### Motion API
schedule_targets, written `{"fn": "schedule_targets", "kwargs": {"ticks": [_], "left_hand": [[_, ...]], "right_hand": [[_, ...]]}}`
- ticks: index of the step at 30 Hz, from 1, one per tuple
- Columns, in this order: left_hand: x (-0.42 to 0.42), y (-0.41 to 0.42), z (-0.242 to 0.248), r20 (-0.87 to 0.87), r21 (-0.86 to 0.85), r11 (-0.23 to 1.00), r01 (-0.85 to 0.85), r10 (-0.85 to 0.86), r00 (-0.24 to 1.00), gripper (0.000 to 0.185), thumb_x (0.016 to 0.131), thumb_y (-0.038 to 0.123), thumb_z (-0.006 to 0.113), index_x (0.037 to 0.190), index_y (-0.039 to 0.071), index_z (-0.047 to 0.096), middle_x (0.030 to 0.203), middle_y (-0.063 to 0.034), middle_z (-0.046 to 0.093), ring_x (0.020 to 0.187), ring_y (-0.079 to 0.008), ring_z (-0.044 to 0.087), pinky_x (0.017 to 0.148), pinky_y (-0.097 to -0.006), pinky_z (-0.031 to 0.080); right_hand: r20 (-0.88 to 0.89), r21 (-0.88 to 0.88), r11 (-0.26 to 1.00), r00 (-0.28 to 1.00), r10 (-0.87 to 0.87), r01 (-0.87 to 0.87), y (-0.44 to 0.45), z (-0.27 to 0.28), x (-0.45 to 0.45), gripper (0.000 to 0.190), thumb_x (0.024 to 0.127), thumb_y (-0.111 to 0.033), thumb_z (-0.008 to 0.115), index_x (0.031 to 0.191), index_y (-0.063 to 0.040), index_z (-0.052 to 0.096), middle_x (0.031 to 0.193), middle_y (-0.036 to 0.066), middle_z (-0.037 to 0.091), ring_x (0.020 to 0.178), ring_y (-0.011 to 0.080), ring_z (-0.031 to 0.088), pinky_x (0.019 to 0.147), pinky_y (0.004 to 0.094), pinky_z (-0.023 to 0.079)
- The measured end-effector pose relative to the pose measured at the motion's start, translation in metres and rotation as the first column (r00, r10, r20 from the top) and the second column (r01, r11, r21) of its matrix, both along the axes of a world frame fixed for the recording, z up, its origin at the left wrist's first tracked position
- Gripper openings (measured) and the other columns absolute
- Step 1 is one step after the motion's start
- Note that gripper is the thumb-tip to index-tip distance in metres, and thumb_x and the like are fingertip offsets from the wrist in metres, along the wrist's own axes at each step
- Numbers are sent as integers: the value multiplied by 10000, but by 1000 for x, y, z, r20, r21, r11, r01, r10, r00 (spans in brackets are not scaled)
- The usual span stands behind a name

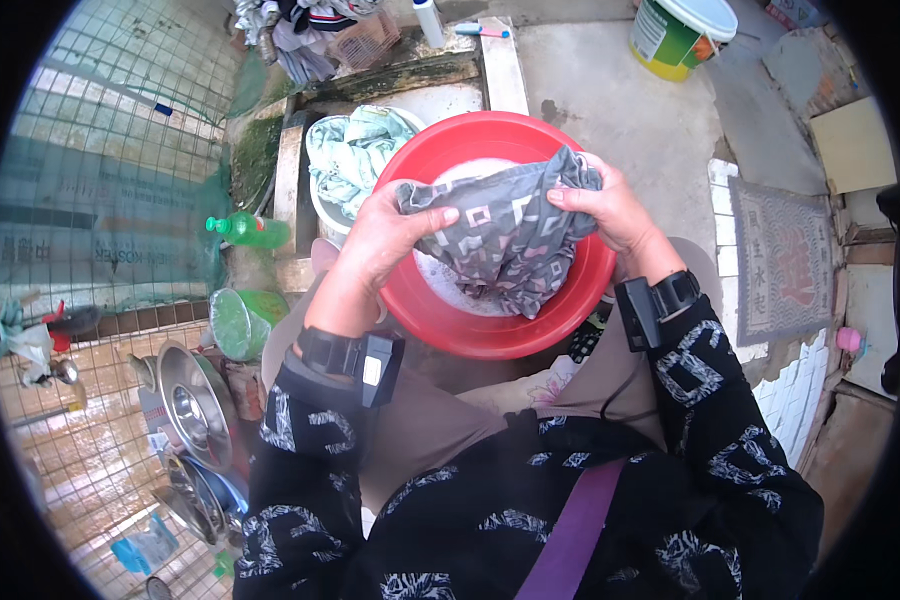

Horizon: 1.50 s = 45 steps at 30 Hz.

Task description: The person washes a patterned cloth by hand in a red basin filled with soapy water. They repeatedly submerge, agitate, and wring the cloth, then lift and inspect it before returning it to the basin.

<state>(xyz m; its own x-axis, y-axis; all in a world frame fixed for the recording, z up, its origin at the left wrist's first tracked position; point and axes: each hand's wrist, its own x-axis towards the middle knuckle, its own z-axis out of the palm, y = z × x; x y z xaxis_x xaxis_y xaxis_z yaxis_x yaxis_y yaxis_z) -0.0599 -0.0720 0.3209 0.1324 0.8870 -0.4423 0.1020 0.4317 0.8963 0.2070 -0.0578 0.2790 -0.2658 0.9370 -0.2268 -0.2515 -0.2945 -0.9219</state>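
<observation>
A wet grey cloth (pixel 506 232) with a pattern of pink and white squares is stretched between both hands over a red plastic basin (pixel 487 341). My left hand (pixel 394 236) pinches its left upper edge, thumb on top. At the right upper corner, my right hand (pixel 600 196) grips the bunched fabric. The cloth's lower part hangs down into the basin, where sudsy water (pixel 450 289) shows around it. Behind the basin's left side, pale green cloth (pixel 360 154) lies heaped in a white tub (pixel 326 214).
A green plastic bottle (pixel 247 229) and a green container (pixel 247 322) are at the left, near metal bowls (pixel 195 405) by a wire grid. A white bottle (pixel 428 22) and a brush (pixel 482 31) lie beyond. A lidded bucket (pixel 679 37) stands far right, a grey mat (pixel 784 262) nearer.
</observation>
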Motion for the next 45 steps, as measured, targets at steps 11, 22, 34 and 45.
{"fn": "schedule_targets", "kwargs": {"ticks": [11, 22, 34, 45], "left_hand": [[7, 19, -7, -19, -40, 999, 11, -12, 1000, 288, 722, -42, 731, 986, 25, 639, 865, -32, 675, 774, -105, 622, 747, -263, 502], [53, -13, -27, 79, -144, 987, -67, 79, 994, 178, 853, 57, 667, 1025, 30, 631, 886, -24, 667, 789, -96, 615, 727, -242, 500], [50, -16, -20, -73, -154, 978, 138, -150, 986, 224, 814, 18, 683, 1027, -12, 620, 855, -64, 661, 787, -115, 613, 704, -258, 499], [42, -18, -18, -209, -139, 955, 264, -288, 934, 340, 791, 76, 700, 1097, -43, 611, 873, -121, 668, 770, -146, 635, 680, -275, 510]], "right_hand": [[-19, -83, 996, 1000, 17, -18, 21, -4, 19, 413, 722, -38, 731, 1111, -2, 594, 952, 40, 665, 867, 124, 625, 826, 277, 491], [-51, 8, 935, 934, 355, -355, -2, -10, -9, 670, 724, -112, 770, 1316, -4, 476, 1175, 76, 582, 1086, 159, 541, 963, 294, 419], [-182, -229, 875, 901, 393, -427, 0, -19, -14, 785, 692, -36, 764, 1383, -30, 391, 1167, 89, 582, 1058, 158, 567, 926, 299, 446], [-286, -235, 795, 822, 493, -559, -2, -25, -24, 352, 704, -40, 722, 1037, -1, 614, 925, 72, 672, 850, 143, 629, 818, 280, 484]]}}
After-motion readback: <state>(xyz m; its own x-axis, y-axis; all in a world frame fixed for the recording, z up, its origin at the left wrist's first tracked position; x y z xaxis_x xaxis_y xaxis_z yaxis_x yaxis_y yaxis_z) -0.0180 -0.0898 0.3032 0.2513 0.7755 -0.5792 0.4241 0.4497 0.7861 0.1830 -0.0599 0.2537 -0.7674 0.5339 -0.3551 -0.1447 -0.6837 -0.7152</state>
